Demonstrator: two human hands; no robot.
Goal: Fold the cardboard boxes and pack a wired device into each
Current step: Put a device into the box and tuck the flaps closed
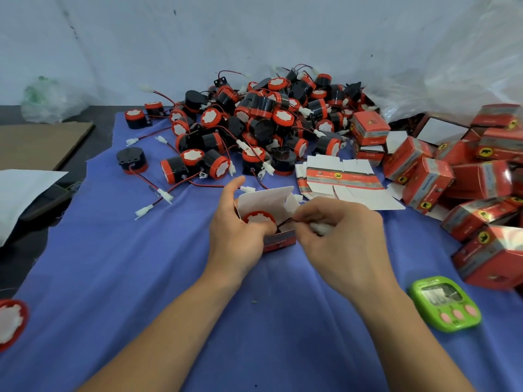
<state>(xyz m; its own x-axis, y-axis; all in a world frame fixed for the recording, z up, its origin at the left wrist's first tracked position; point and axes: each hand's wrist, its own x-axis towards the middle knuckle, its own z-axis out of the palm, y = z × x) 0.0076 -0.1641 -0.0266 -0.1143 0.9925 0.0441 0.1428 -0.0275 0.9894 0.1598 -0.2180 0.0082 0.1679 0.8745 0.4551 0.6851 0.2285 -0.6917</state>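
Lying nearest, at the lower left edge of the frame: one loose device, red rim and white face up, cut off by the border.

Lower right: green timer with three pink buttons, flat on the blue cloth that covers the work surface.

Centre: my left hand grips the cardboard box from its left side, fingers curled round it, thumb at the front by the opening, forefinger raised behind the lid flap. The box stands on the cloth with the white lid flap up and open.

Inside the box: wired device, red rim and white face showing at the mouth.

Just right of the box: my right hand, fingers curled, pinches the dark wire that leads out of the box. A white piece sits under those fingers; whether it is the connector I cannot tell.

Just beyond, centre right: flat box blanks, a small overlapping stack, unfolded.

Right side: closed boxes, red with yellow emblems, heaped at all angles.

Upper centre: pile of devices, black bodies, red rims, red-and-black leads with white plugs trailing onto the cloth.

Left middle: brown cardboard sheet and a white sheet nearer to me.

Upper right: clear plastic bag behind the boxes.

Upper left: crumpled bag, white and green, against the pale wall.
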